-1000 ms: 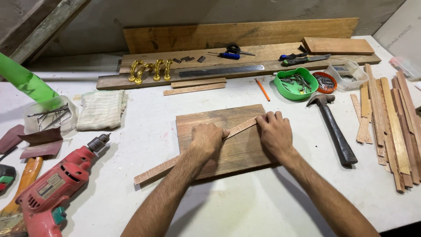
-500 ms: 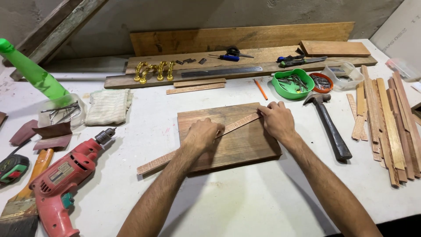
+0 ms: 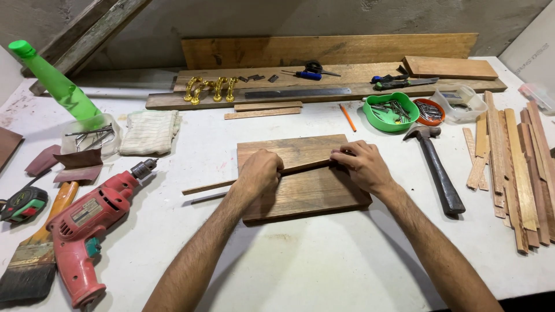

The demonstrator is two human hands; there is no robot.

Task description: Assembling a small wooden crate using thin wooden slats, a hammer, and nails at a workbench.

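A brown wooden board [image 3: 306, 193] lies flat on the white table [image 3: 324, 266]. Across it runs a thin wooden strip [image 3: 208, 186], raised off the table at its left end, where it casts a shadow. My left hand [image 3: 261, 173] is curled around the strip near the board's left edge. My right hand [image 3: 361, 164] grips the strip's right end near the board's upper right corner.
A red power drill [image 3: 92, 222], a paintbrush [image 3: 34, 254] and a tape measure [image 3: 23, 203] lie at the left. A hammer [image 3: 436, 167] and several wood strips [image 3: 514, 167] are at the right. A green bowl of nails [image 3: 391, 111], a pencil [image 3: 347, 118] and planks sit behind.
The strip's left end has lifted off the table and swung upward, so the strip lies less steeply across the board. Both hands kept their grip.
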